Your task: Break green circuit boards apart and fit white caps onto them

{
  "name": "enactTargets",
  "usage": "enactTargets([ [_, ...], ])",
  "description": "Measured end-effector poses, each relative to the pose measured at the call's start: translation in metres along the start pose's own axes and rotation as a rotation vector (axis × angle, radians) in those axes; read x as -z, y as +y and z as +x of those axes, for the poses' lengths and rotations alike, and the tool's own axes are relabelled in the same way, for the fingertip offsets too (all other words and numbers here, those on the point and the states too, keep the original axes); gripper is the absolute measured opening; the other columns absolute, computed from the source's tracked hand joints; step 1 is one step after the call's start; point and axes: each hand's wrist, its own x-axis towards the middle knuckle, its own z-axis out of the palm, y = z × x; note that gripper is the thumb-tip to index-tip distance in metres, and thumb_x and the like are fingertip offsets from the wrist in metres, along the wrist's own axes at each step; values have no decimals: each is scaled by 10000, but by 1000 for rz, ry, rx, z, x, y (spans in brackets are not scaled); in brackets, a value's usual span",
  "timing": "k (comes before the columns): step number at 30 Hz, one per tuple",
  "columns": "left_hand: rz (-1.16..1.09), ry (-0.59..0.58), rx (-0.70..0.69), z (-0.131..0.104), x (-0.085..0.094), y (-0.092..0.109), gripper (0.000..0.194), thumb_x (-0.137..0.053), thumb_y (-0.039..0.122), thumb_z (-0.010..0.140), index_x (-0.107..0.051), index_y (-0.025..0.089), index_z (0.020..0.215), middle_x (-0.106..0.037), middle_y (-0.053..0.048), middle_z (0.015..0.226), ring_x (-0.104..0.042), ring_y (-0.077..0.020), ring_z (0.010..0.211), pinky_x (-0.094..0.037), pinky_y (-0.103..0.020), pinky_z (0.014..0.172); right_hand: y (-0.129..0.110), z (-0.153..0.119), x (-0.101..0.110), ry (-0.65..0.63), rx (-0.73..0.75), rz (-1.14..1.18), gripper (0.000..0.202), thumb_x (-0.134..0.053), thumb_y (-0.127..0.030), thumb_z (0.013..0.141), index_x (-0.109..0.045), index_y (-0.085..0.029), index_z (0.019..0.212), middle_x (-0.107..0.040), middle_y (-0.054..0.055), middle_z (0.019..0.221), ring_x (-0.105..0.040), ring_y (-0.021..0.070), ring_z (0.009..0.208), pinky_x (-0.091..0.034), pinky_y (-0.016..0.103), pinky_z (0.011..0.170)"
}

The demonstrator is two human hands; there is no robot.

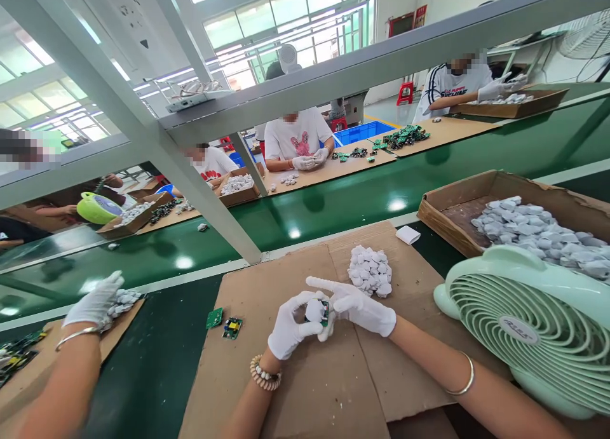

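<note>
My left hand (pixel 290 324), in a white glove, grips a small green circuit board (pixel 326 313) with a white piece (pixel 314 310) lying over its face. My right hand (pixel 359 307), also gloved, is beside the board's right edge with its index finger stretched out to the left above it. Whether the right hand's lower fingers touch the board I cannot tell. Behind the right hand a pile of small white pieces (pixel 370 270) lies on the cardboard sheet (pixel 286 388). To the left are two more circuit boards: a plain green one (pixel 215 317) and one with yellow parts (pixel 232 328).
A pale green fan (pixel 519 331) stands close at my right, before a cardboard box (pixel 448 204) of white pieces. A co-worker's gloved hand (pixel 93 302) reaches in at left. A metal post (pixel 210 197) rises beyond the cardboard, beside the green conveyor belt (pixel 324 216). Several co-workers sit opposite.
</note>
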Motion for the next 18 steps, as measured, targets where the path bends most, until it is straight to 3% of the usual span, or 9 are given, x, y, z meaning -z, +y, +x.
enactTargets([
  [5, 74, -40, -55, 0, -1, 3, 529, -779, 474, 543, -664, 182, 968, -681, -111, 975, -620, -254, 925, -484, -413, 838, -1, 0, -2, 100, 3, -9, 531, -583, -104, 640, -583, -173, 1166, -648, 53, 1080, -580, 201, 985, -451, 336, 829],
  [8, 271, -60, -139, 1, -4, 2, 499, -775, 435, 574, -660, 199, 997, -666, -120, 1025, -592, -269, 988, -451, -450, 886, 3, 3, 0, 123, 10, -130, 475, -571, -73, 607, -644, -160, 1068, -677, 29, 943, -585, 190, 887, -455, 332, 793],
  [11, 464, 8, -220, 1, -9, 2, 444, -756, 401, 615, -652, 219, 1006, -662, -103, 1011, -590, -255, 966, -448, -445, 869, 7, 6, 0, 205, 75, -191, 395, -569, -73, 603, -677, -164, 972, -668, 7, 837, -570, 160, 791, -452, 305, 749],
  [16, 485, 153, -297, -2, -17, 6, 412, -696, 426, 685, -607, 207, 1022, -642, -43, 821, -599, -195, 795, -486, -356, 733, 9, 5, -4, 142, 11, 147, 506, -552, -183, 708, -538, -201, 1214, -626, 8, 809, -540, 129, 694, -424, 259, 613],
  [18, 547, 175, -333, -4, -17, 6, 416, -706, 424, 673, -607, 209, 1016, -637, -38, 820, -594, -192, 793, -481, -348, 727, 10, 4, -6, 126, 19, 143, 485, -566, -283, 774, -512, -182, 1245, -599, 6, 763, -518, 122, 686, -406, 259, 627],
])
